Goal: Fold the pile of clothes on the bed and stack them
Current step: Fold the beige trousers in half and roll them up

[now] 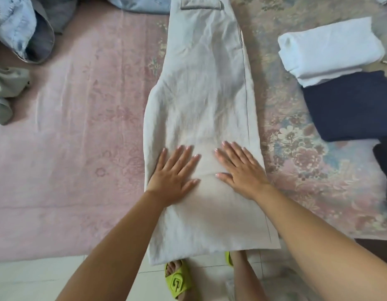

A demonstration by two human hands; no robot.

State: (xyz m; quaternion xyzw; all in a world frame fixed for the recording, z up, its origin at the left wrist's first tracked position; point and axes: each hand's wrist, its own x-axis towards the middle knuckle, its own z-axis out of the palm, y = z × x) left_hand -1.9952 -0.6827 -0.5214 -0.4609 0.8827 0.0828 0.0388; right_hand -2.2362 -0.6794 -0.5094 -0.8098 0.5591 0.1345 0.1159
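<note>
Beige trousers (205, 88) lie lengthwise on the bed, folded leg on leg, waistband far from me and hems hanging over the near edge. My left hand (175, 172) lies flat on the lower leg part, fingers straight and spread. My right hand (240, 168) presses flat beside it, fingers straight. At the right sit a folded white garment (331, 48) and a folded navy garment (349, 105), the white one overlapping the navy one's far edge. An unfolded pile of light blue denim (21, 25) lies at the far left.
A pale green crumpled garment (6, 92) lies at the left edge. Another dark folded piece (385, 164) shows at the right edge. The bed cover (79, 127) is pink, floral on the right. My feet in lime-green slippers (178, 281) stand on the white tiled floor.
</note>
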